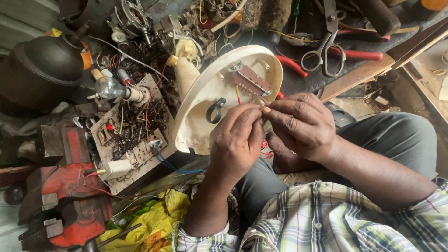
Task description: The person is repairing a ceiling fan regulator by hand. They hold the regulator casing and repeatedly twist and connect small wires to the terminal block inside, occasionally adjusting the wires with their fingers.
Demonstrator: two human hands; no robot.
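Cream plastic formed the round housing [205,93] that I worked on; it stood tilted on its edge above my knees, its hollow inner side facing me, at the centre of the view. Inside it, a brown terminal strip [252,81] sat near the upper rim, a black clip [215,109] lay lower left, and a thin red wire [238,93] ran down from the strip toward my fingers. My left hand [238,140] was raised in front of the housing with its fingertips pinched narrowly together on something small; what it was I could not tell. My right hand [301,126] met it from the right, thumb and forefinger closed to a fine pinch against the left fingertips, so that both hands touched at one point just below the terminal strip. Left of the housing lay a flat board [128,140] covered with small metal parts, and a clear bulb [109,87] rested at its upper edge. A red bench vise [70,196] stood at lower left, with a yellow bag [156,219] beside it. Steel scissors [326,42] and red-handled pliers [359,54] lay on the cluttered bench beyond the housing, upper right. My grey trousers [396,135] and checked shirt [326,219] filled the lower right.
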